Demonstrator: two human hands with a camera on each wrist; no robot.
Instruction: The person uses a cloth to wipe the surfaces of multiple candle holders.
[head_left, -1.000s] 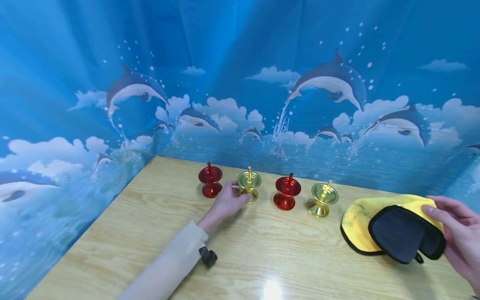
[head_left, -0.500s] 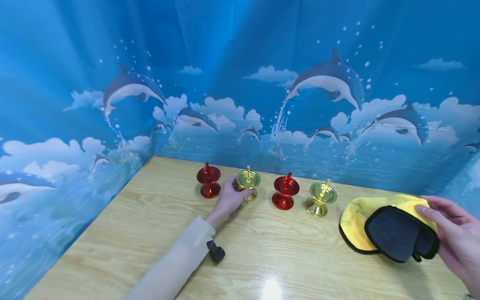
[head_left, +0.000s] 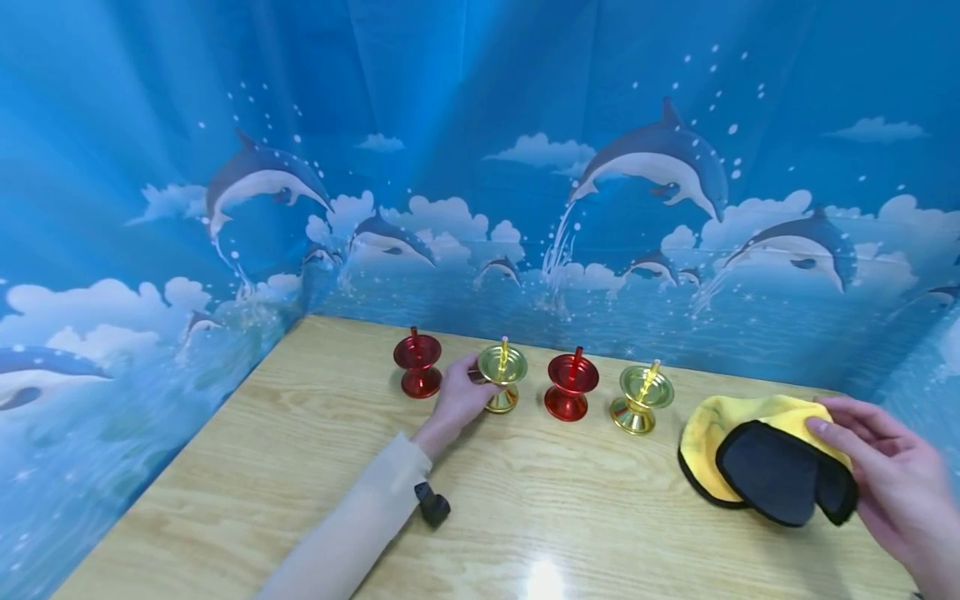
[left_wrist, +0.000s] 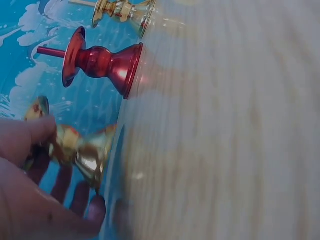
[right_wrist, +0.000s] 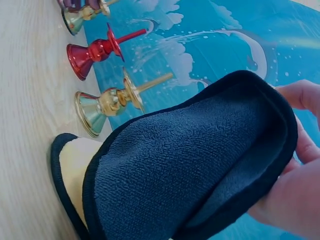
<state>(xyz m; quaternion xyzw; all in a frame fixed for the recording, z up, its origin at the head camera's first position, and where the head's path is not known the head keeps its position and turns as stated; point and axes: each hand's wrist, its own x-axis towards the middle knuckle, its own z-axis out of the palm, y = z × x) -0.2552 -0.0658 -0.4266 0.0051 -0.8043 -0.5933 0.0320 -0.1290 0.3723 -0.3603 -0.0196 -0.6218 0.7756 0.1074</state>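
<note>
While no writing readable, left hand (head_left: 457, 398) grips gold candlestick (head_left: 502, 377); right hand (head_left: 892, 483) pinches cloth (head_left: 765, 471).

2 red holders (head_left: 417, 372) (head_left: 572, 386), gold holder (head_left: 641, 396), table (head_left: 262, 467).

Gold candle holder (head_left: 502, 377) upright, 2nd from left, yellow-black cloth (head_left: 757, 458) folded at right

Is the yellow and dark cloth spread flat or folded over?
Folded over. The cloth shows its dark side doubled over the yellow side, and the right hand grips the folded edge; the right wrist view shows the doubled layers.
</note>
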